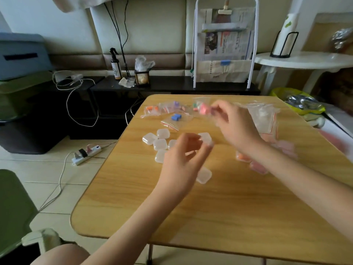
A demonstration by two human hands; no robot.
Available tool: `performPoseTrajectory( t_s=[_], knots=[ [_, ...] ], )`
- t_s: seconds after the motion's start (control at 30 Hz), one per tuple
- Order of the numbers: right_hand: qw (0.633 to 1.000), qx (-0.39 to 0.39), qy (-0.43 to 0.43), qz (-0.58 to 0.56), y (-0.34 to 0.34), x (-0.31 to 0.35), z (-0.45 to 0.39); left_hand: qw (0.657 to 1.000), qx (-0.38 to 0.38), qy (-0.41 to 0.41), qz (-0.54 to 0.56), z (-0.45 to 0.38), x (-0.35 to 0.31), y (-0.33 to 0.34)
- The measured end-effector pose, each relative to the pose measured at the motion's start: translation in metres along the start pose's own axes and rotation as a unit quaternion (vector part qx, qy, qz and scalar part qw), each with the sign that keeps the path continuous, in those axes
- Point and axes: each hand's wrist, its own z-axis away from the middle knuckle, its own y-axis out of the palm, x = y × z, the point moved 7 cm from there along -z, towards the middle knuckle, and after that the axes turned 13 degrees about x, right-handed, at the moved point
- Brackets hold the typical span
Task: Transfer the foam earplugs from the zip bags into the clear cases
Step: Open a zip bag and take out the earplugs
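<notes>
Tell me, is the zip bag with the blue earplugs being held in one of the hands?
No, the zip bag with the blue earplugs lies flat on the table, apart from both hands; the right hand grips a bag of pink ones.

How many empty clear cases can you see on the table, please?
6 clearly: four clustered left of the left hand at, one behind its fingertips, one near its wrist. Another partly hidden; more may be.
</notes>
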Motion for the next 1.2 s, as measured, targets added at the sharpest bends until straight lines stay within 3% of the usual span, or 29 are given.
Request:
performPoseTrajectory(
  t_s=[0.1, 0.2, 0.33, 0.43, 0.5, 0.53, 0.67, 0.77, 0.83, 0.93, 1.03, 1.2],
  knots=[
    [0.988, 0.016, -0.117, 0.096, -0.007, 0.033, 0.061, 0.98, 0.011, -0.063, 0.19, 0.001, 0.009, 0.001],
    [0.986, 0.064, -0.136, 0.068, 0.0, 0.034, 0.089, 0.964, 0.02, -0.063, 0.259, 0.005, 0.003, 0.009],
    [0.981, 0.087, 0.004, -0.171, -0.011, 0.011, 0.09, 0.95, 0.001, -0.112, 0.291, 0.001, 0.006, 0.016],
    [0.913, 0.119, 0.162, -0.356, -0.011, -0.011, 0.09, 0.942, 0.057, -0.109, 0.311, -0.001, -0.006, 0.025],
    [0.856, 0.127, 0.208, -0.455, -0.009, -0.017, 0.093, 0.948, 0.071, -0.103, 0.292, -0.002, -0.009, 0.028],
    [0.853, 0.122, 0.217, -0.458, -0.011, -0.02, 0.093, 0.951, 0.059, -0.103, 0.284, -0.003, -0.007, 0.028],
    [0.856, 0.085, 0.255, -0.441, -0.018, -0.037, 0.094, 0.965, -0.009, -0.096, 0.242, -0.005, 0.002, 0.018],
    [0.847, 0.057, 0.276, -0.451, -0.022, -0.043, 0.095, 0.992, -0.085, -0.061, 0.066, -0.003, -0.001, 0.005],
    [0.839, 0.052, 0.282, -0.463, -0.021, -0.042, 0.096, 0.991, -0.13, -0.017, 0.0, 0.002, -0.012, 0.0],
    [0.849, 0.06, 0.26, -0.455, -0.017, -0.036, 0.099, 0.996, -0.036, 0.034, 0.073, 0.001, -0.025, 0.021],
    [0.878, 0.103, 0.213, -0.417, -0.01, -0.02, 0.102, 0.99, 0.052, 0.01, 0.133, 0.002, -0.028, 0.042],
    [0.924, 0.168, 0.147, -0.31, -0.009, -0.004, 0.103, 0.982, 0.075, -0.018, 0.174, 0.0, -0.028, 0.047]
  ],
)
